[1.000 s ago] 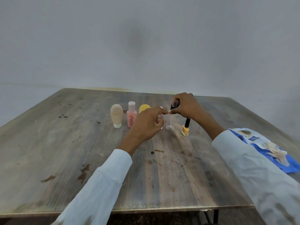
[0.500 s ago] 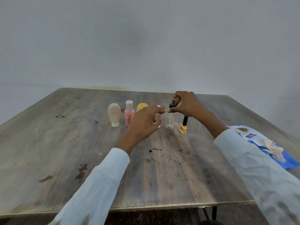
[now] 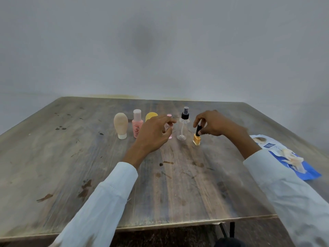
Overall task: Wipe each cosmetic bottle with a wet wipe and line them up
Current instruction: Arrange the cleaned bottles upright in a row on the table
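Spray bottle (image 3: 183, 128) upright between hands, right hand (image 3: 214, 123) pinching nail polish (image 3: 196, 138)

The desk (image 3: 89, 166) is grey-brown wood with streaky grain and dark brown stains. On it stand a beige tube (image 3: 121, 126) with a white cap, a pink bottle (image 3: 137, 126) with a paler pink cap and a red mark, a yellow bottle (image 3: 151, 117), a pale pink bottle (image 3: 169, 129), a clear spray bottle (image 3: 183, 126) with a black pump, and yellow-orange nail polish (image 3: 196, 139) with a black cap. The pack (image 3: 292, 157) is blue and white. The sleeves (image 3: 99, 207) are pale blue-white. The wall (image 3: 160, 50) is plain grey.
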A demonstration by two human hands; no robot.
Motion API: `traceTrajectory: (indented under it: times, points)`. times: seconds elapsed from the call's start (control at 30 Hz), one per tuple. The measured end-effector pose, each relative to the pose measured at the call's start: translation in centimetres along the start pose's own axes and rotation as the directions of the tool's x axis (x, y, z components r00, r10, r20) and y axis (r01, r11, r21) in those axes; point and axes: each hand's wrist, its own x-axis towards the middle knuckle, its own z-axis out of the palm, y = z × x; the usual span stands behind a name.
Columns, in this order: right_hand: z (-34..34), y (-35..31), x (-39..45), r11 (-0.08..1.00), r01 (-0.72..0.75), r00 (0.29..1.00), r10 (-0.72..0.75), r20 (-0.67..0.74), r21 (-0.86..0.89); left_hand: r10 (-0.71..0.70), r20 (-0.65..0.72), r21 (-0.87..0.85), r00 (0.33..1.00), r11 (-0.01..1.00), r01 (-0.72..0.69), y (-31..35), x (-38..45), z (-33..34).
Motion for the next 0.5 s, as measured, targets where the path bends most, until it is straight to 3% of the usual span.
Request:
traceTrajectory:
  times: [0.33, 0.5]
  points:
    - [1.3, 1.0, 1.5, 0.991, -0.130, 0.969, 0.135, -0.205, 0.041, 0.004, -0.002, 0.001, 1.000, 1.000, -0.004, 0.3, 0.1, -0.2]
    - [1.6, 0.8, 2.0, 0.986, -0.159, 0.964, 0.166, -0.206, 0.052, 0.008, -0.010, -0.002, 1.000, 1.000, -0.008, 0.3, 0.0, -0.3]
